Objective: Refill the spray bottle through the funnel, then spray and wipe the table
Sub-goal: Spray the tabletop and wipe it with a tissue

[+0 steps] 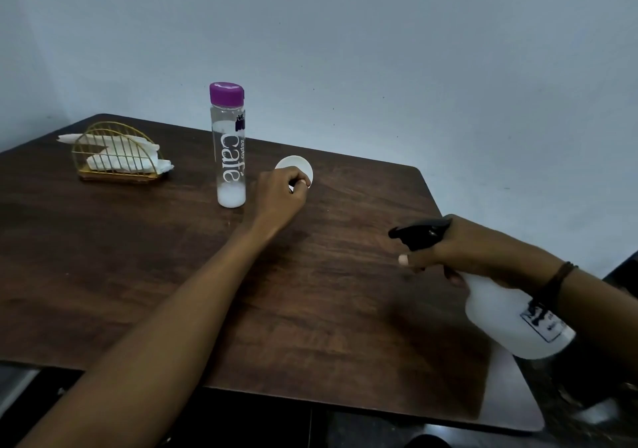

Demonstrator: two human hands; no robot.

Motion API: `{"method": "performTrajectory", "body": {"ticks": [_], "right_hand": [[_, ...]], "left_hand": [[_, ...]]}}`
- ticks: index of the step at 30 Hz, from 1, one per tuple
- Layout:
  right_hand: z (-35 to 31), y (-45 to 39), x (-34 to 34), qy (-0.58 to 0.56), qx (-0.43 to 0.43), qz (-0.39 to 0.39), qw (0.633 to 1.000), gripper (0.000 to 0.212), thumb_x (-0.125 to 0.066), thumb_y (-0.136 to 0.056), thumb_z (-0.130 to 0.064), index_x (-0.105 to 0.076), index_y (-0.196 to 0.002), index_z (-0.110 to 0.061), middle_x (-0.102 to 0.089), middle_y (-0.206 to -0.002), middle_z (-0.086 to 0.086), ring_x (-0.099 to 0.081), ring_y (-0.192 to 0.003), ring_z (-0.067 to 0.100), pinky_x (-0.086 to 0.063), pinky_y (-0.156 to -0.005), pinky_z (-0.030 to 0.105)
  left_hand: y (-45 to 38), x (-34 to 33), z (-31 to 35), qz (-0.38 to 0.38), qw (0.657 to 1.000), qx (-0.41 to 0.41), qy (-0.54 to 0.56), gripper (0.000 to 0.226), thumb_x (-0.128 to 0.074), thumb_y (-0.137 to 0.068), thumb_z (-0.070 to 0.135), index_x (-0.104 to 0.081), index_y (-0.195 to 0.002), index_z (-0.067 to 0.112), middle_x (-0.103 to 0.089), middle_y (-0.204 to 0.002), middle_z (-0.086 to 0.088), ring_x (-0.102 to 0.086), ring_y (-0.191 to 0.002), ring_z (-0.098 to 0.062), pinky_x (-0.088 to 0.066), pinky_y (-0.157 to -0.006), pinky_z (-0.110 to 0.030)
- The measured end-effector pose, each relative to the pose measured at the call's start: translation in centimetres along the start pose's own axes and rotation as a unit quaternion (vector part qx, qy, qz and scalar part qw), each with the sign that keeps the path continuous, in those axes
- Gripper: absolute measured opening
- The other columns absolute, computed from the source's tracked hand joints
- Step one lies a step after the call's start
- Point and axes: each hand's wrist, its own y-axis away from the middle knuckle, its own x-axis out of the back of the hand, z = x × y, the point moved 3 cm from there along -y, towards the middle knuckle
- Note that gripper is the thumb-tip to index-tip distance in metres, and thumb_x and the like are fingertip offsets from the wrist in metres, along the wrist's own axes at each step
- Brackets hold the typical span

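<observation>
My right hand point(462, 251) grips the neck of a white spray bottle point(511, 316) with a black trigger head point(419, 233), held tilted above the right side of the dark wooden table point(310, 292), nozzle pointing left. My left hand point(281, 192) reaches to the middle of the table, its fingers closed on a white funnel point(293, 166) that rests there wide end up. A tall clear bottle with a purple cap point(229, 144) stands upright just left of that hand, with a little whitish liquid at its bottom.
A gold wire holder with white paper napkins point(119, 156) sits at the far left of the table. A pale wall rises behind the table. Dark floor shows beyond the table's near and right edges.
</observation>
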Motion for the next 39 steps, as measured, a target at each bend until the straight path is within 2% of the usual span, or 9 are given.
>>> {"method": "performTrajectory", "body": {"ticks": [5, 10, 13, 17, 20, 23, 29, 33, 39], "right_hand": [[0.3, -0.9, -0.1, 0.082, -0.009, 0.045, 0.996, 0.027, -0.079, -0.081, -0.024, -0.07, -0.105, -0.029, -0.062, -0.06, 0.005, -0.048, -0.041, 0.012, -0.042, -0.045, 0.026], [0.3, -1.2, 0.4, 0.088, -0.017, 0.046, 0.995, 0.041, -0.086, -0.069, -0.029, -0.072, -0.107, -0.02, -0.066, -0.065, 0.008, -0.053, -0.048, 0.018, -0.044, -0.047, 0.027], [0.3, -1.1, 0.4, 0.149, -0.018, 0.064, 0.987, 0.03, -0.079, -0.078, -0.026, -0.071, -0.107, -0.028, -0.063, -0.056, 0.003, -0.05, -0.036, 0.007, -0.041, -0.04, 0.02], [0.0, -1.0, 0.3, 0.126, -0.008, 0.043, 0.991, 0.021, -0.085, -0.074, -0.026, -0.066, -0.077, -0.035, -0.063, -0.057, 0.002, -0.049, -0.035, 0.01, -0.044, -0.044, 0.025], [0.1, -1.1, 0.6, 0.133, -0.009, 0.072, 0.988, 0.019, -0.082, -0.076, -0.027, -0.073, -0.093, -0.024, -0.065, -0.056, 0.003, -0.05, -0.035, 0.009, -0.043, -0.043, 0.023], [0.0, -1.2, 0.5, 0.124, -0.001, 0.113, 0.986, 0.022, -0.082, -0.076, -0.024, -0.07, -0.09, -0.013, -0.06, -0.055, 0.002, -0.047, -0.032, 0.006, -0.04, -0.04, 0.022], [-0.4, -1.3, -0.3, 0.156, -0.003, 0.066, 0.986, 0.017, -0.079, -0.08, -0.026, -0.066, -0.089, -0.027, -0.062, -0.055, 0.0, -0.05, -0.036, 0.005, -0.042, -0.041, 0.021], [-0.6, -1.7, -0.6, 0.148, -0.016, 0.038, 0.988, 0.023, -0.084, -0.074, -0.028, -0.064, -0.082, -0.021, -0.064, -0.062, 0.007, -0.053, -0.042, 0.014, -0.045, -0.047, 0.025], [-1.1, -1.8, -0.5, 0.204, 0.016, 0.115, 0.972, 0.025, -0.082, -0.075, -0.032, -0.061, -0.079, -0.019, -0.063, -0.066, 0.002, -0.057, -0.048, 0.011, -0.043, -0.046, 0.022]], "left_hand": [[0.2, -0.1, -0.1, 0.002, 1.0, -0.002, 0.001, 0.029, -0.046, -0.078, 0.03, -0.074, -0.079, 0.022, -0.076, -0.08, 0.006, -0.067, -0.072, -0.018, -0.055, -0.073, -0.038], [0.1, -0.1, -0.1, 0.003, 1.0, 0.0, 0.001, 0.029, -0.046, -0.079, 0.031, -0.074, -0.08, 0.023, -0.076, -0.081, 0.006, -0.068, -0.073, -0.018, -0.055, -0.073, -0.037], [0.1, -0.3, -0.1, 0.005, 1.0, -0.003, 0.0, 0.028, -0.047, -0.079, 0.032, -0.074, -0.08, 0.024, -0.076, -0.08, 0.005, -0.067, -0.071, -0.018, -0.055, -0.072, -0.035], [0.0, -0.4, 0.0, 0.003, 1.0, -0.004, -0.004, 0.028, -0.046, -0.078, 0.032, -0.073, -0.079, 0.026, -0.076, -0.081, 0.005, -0.067, -0.072, -0.018, -0.055, -0.072, -0.035], [0.1, -0.5, 0.0, -0.002, 1.0, -0.001, -0.001, 0.028, -0.046, -0.079, 0.032, -0.073, -0.079, 0.026, -0.076, -0.081, 0.005, -0.067, -0.073, -0.019, -0.054, -0.072, -0.034], [0.1, -0.3, 0.2, -0.002, 1.0, -0.004, 0.004, 0.027, -0.047, -0.08, 0.03, -0.074, -0.08, 0.025, -0.076, -0.082, 0.006, -0.067, -0.073, -0.017, -0.055, -0.072, -0.034], [0.3, -0.4, 0.2, -0.007, 1.0, -0.007, 0.002, 0.028, -0.047, -0.08, 0.03, -0.074, -0.08, 0.025, -0.076, -0.083, 0.004, -0.068, -0.074, -0.019, -0.055, -0.073, -0.036], [0.3, -0.3, 0.2, -0.006, 1.0, -0.007, 0.002, 0.028, -0.046, -0.079, 0.031, -0.074, -0.079, 0.025, -0.076, -0.082, 0.005, -0.067, -0.074, -0.019, -0.055, -0.072, -0.037], [0.3, -0.3, 0.4, -0.012, 1.0, -0.011, 0.005, 0.027, -0.047, -0.08, 0.029, -0.074, -0.078, 0.025, -0.076, -0.082, 0.006, -0.067, -0.074, -0.018, -0.055, -0.072, -0.036]]}}
